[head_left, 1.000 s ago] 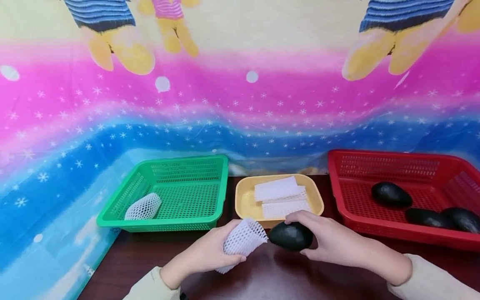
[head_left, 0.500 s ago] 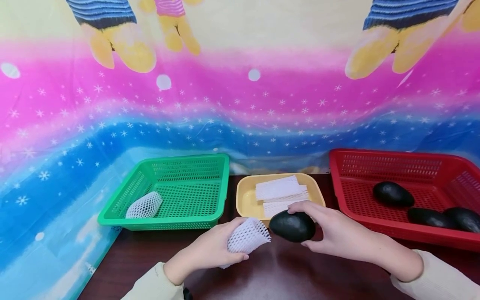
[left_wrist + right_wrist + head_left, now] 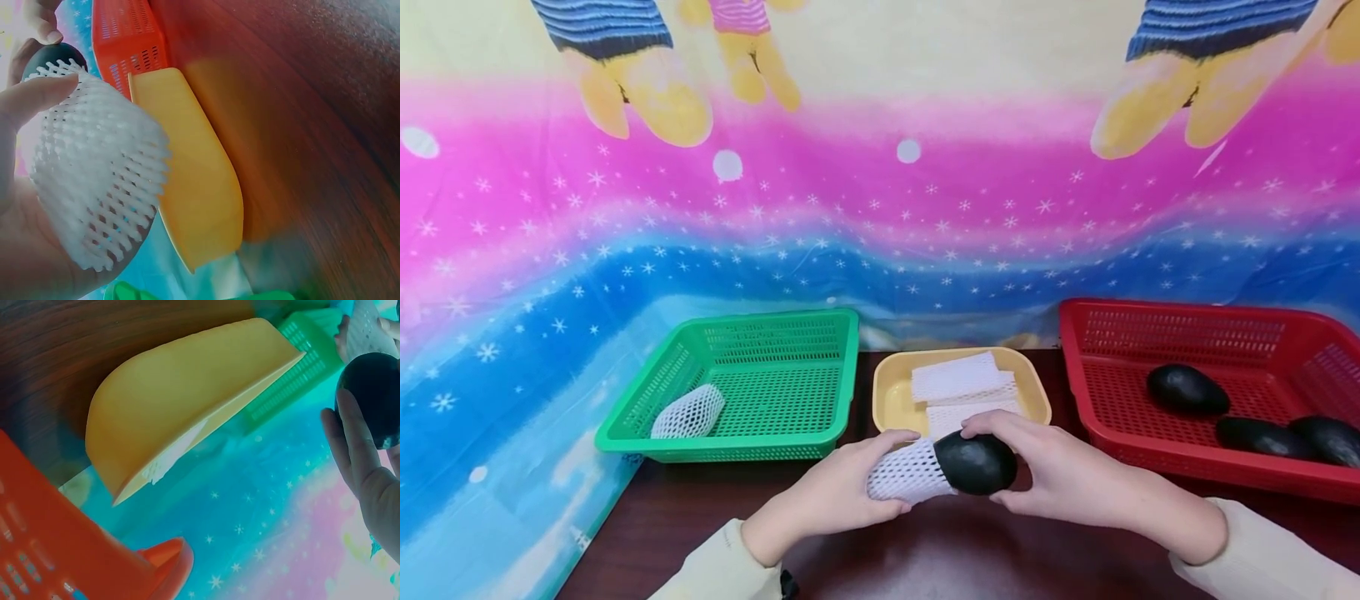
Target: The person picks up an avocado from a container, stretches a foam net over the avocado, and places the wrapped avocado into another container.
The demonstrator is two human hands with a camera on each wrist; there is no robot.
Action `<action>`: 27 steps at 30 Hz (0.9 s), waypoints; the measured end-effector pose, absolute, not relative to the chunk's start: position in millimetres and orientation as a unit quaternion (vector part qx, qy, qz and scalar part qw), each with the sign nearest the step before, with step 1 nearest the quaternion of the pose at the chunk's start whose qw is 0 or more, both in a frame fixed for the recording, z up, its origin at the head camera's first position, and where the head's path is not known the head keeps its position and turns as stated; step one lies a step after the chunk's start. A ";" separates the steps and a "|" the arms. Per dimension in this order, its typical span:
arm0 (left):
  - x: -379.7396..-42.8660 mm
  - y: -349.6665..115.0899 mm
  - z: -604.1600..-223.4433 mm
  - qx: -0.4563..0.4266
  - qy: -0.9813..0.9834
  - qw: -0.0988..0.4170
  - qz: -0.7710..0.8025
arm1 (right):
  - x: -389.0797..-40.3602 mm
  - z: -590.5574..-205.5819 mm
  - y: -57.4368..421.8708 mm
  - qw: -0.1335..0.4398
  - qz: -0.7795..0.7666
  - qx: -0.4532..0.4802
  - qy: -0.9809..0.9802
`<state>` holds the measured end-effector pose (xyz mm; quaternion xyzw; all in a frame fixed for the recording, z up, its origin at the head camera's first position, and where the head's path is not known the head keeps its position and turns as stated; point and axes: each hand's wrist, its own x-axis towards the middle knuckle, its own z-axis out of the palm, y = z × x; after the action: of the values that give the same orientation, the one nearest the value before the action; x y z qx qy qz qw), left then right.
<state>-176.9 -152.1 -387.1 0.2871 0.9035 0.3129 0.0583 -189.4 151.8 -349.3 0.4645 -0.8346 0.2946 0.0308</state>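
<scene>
My left hand (image 3: 842,487) grips a white foam net sleeve (image 3: 910,473), thumb and fingers curled round it. In the left wrist view the foam net (image 3: 94,162) fills the palm, its mesh spread wide. A dark avocado (image 3: 977,463) sits with its left end inside the net's mouth. The right hand (image 3: 1060,471) holds the avocado's other end between thumb and fingers. From the right wrist, the avocado (image 3: 372,397) shows with fingers (image 3: 357,434) laid along it. Both hands meet over the dark table, in front of the yellow tray.
A yellow tray (image 3: 886,392) holds several flat foam nets (image 3: 958,379). On the left, a green basket (image 3: 842,375) contains one netted fruit (image 3: 688,412). The red basket (image 3: 1078,400) on the right holds 3 bare avocados, one avocado (image 3: 1187,389) lying apart.
The avocado and the net have come together; the avocado's left end has gone into the net's mouth. My left hand has shifted right, and the right hand slightly left over the last half second.
</scene>
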 end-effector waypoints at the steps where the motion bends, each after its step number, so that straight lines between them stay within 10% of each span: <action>1: -177.2 -151.7 -387.2 0.286 0.902 0.057 0.317 | -189.4 -350.0 150.8 0.033 0.295 0.469 -0.832; 27: -178.4 -137.8 -383.1 0.273 0.886 -0.002 0.375 | -191.3 -360.2 143.7 0.056 0.341 0.456 -0.820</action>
<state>-178.4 -137.8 -383.1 0.2725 0.8862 0.3746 -0.0024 -191.3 143.7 -360.2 0.4563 -0.8201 0.3408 0.0558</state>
